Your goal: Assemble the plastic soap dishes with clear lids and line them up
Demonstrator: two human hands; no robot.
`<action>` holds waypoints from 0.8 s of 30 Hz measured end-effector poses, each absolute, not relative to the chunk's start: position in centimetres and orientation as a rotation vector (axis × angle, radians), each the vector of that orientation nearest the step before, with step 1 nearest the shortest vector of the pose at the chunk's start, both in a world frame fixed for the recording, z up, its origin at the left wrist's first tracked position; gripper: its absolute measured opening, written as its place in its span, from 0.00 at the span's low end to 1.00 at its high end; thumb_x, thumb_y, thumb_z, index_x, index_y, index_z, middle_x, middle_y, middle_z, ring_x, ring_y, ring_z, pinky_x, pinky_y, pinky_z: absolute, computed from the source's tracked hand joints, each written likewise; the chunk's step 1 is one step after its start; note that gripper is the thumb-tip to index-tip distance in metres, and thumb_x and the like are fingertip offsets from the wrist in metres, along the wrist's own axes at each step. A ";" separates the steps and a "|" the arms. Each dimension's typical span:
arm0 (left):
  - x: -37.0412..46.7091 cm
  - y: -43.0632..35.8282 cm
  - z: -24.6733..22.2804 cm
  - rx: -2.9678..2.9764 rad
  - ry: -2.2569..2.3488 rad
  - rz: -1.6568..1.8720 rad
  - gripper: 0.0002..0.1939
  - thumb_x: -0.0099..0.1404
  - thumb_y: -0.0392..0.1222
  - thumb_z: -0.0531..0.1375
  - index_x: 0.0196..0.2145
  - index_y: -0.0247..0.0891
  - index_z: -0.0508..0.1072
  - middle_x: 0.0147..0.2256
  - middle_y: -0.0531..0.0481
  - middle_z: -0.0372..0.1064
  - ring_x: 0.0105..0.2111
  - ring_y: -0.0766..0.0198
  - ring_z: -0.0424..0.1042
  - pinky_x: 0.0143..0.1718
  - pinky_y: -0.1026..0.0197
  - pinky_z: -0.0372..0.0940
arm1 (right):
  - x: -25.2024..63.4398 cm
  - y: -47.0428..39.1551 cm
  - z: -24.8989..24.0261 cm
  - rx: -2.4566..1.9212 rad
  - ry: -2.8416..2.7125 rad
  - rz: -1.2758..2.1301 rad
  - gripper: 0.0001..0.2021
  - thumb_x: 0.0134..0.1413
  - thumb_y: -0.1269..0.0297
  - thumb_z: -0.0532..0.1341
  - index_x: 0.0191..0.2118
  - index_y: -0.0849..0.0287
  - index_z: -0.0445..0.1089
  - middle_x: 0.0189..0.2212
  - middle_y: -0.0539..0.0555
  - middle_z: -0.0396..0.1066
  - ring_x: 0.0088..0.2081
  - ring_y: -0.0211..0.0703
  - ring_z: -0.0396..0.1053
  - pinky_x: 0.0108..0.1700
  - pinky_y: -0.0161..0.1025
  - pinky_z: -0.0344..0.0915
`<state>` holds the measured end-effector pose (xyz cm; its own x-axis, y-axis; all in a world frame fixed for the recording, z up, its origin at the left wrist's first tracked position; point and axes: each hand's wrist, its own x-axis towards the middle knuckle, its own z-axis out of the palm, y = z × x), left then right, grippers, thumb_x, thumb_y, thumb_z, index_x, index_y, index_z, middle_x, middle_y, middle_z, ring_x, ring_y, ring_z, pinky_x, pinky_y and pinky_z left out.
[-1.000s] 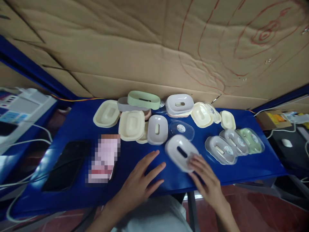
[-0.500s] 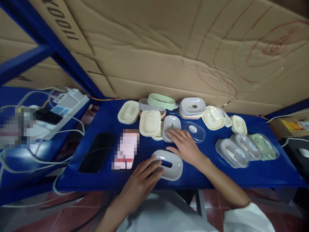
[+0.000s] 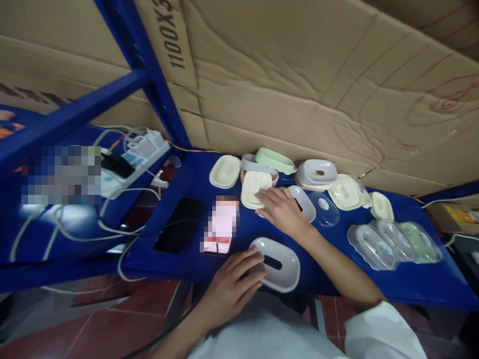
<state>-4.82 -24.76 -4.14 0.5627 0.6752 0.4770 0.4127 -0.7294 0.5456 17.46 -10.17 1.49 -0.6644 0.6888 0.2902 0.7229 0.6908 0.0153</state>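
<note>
A glossy grey oval soap dish [image 3: 288, 279] with a long slot lies near the front edge of the table. My left hand [image 3: 237, 279] rests on its left rim, fingers stretched and slightly apart. Farther back, my right hand [image 3: 282, 209] reaches over the lower right edge of a cream dish piece [image 3: 254, 182], fingers extended; whether they grip it is hard to see. Beside that hand sits another grey slotted piece [image 3: 307, 205], partly covered by the wrist. A clear plastic cover [image 3: 325, 209] with a round label is just to its right.
Along the back stand a green ring-shaped piece [image 3: 275, 160], stacked grey pieces [image 3: 318, 172] and cream pieces [image 3: 344, 192]. Covered dishes [image 3: 376, 247] lie at right. A dark phone [image 3: 179, 224], a lit phone [image 3: 220, 224] and a cabled power strip [image 3: 149, 149] are at left.
My right hand has moved left from the small grey slotted piece to the cream piece. My left hand stays on the front grey dish. The view has shifted left.
</note>
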 end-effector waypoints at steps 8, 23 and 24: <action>-6.8 -26.3 -2.3 2.201 0.938 1.312 0.13 0.77 0.32 0.59 0.55 0.38 0.76 0.57 0.41 0.75 0.67 0.56 0.66 0.68 0.53 0.66 | 22.3 -17.4 0.3 -0.999 -2.587 -0.127 0.15 0.73 0.71 0.58 0.60 0.59 0.75 0.58 0.59 0.78 0.58 0.49 0.73 0.59 0.50 0.66; -2.2 -22.9 -3.5 2.477 0.899 0.978 0.13 0.76 0.30 0.59 0.54 0.39 0.77 0.58 0.41 0.75 0.64 0.51 0.71 0.65 0.45 0.70 | 28.7 -26.8 -2.6 -1.382 -2.018 0.245 0.19 0.71 0.63 0.61 0.64 0.50 0.72 0.67 0.61 0.69 0.67 0.58 0.69 0.64 0.59 0.72; -1.9 -22.5 -3.4 2.487 0.886 0.979 0.13 0.76 0.30 0.59 0.54 0.38 0.76 0.59 0.40 0.74 0.65 0.51 0.70 0.67 0.45 0.69 | 28.2 -27.2 -2.6 -1.369 -2.105 0.240 0.23 0.70 0.57 0.64 0.67 0.51 0.69 0.70 0.63 0.64 0.70 0.62 0.65 0.66 0.62 0.71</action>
